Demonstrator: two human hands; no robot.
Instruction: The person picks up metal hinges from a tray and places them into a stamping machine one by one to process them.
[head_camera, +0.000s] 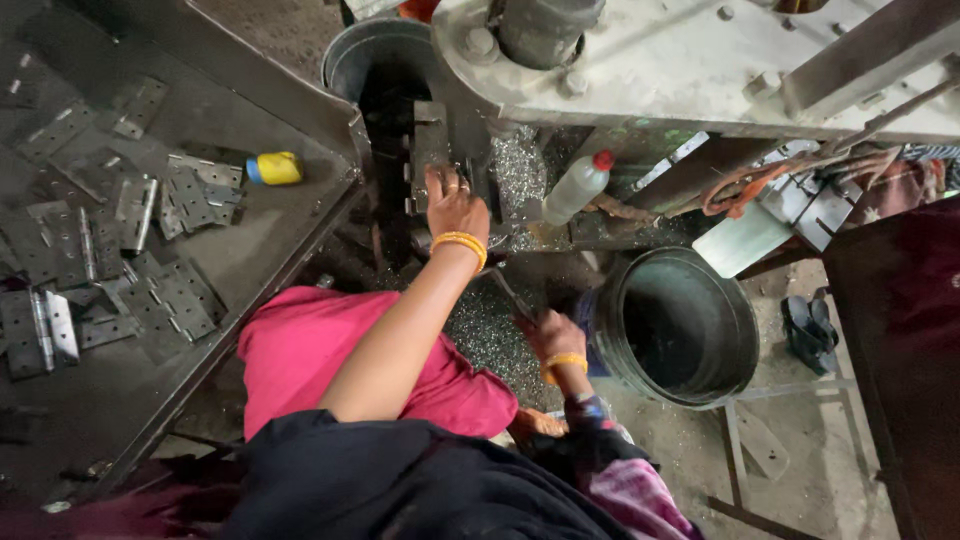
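Left hand: the left hand (452, 203) reaches forward to the machine block (430, 150); its fingers rest on the dark metal there. Whether they pinch a part cannot be told.
Right hand: the right hand (550, 335) is closed around a thin metal rod (508, 292), which slants up and to the left from the fist.
Wrists: each wrist carries yellow bangles (461, 243).
Work point: the block sits under the pale machine frame (700, 70), between the two hands and a layer of metal shavings (480, 330) on the floor.
Near the machine: a white squeeze bottle (577, 186) with a red cap leans just right of the left hand.
Containers: a dark round bucket (735, 330) stands just beside the right hand.
Tray: the sloped metal tray (250, 260) at far left holds scattered steel hinges (185, 200) and a yellow roll (275, 168).
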